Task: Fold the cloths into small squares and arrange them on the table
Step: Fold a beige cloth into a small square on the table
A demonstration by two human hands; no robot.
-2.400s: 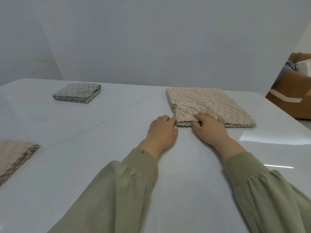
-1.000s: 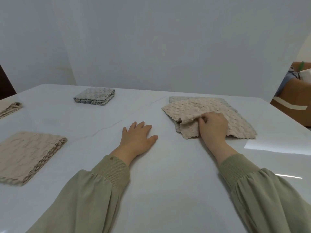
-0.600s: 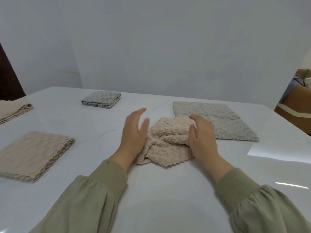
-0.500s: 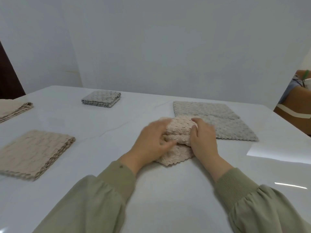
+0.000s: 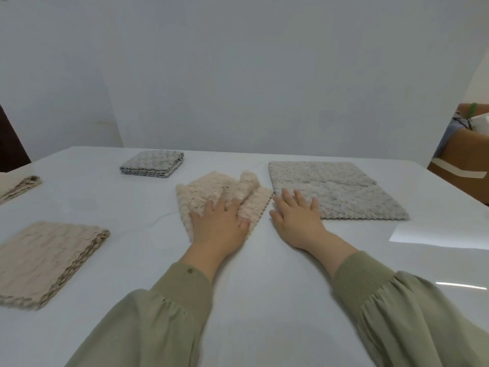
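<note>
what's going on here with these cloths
A person is folding cloths at a table. The left hand presses flat on a rumpled beige cloth; the right hand lies open beside it, fingertips on the corner of a flat grey cloth. A folded grey square sits at the back, and two folded beige cloths lie at the left.

A plain, pale grey-white wall [image 5: 238, 75] is filling the upper half of the view, running unbroken behind the far edge of a glossy white table with faint grey veins [image 5: 264, 266]. Soft, even light is falling across the room, and the polished top is throwing back a bright rectangular glare patch [image 5: 434, 237] near its right side, with a thin white streak [image 5: 460, 285] glinting nearer. A dark brown panel [image 5: 10, 147] is showing at the far left edge, while a brown cardboard box with a pale tape strip [image 5: 471, 149] is standing beyond the table's right corner.
</note>
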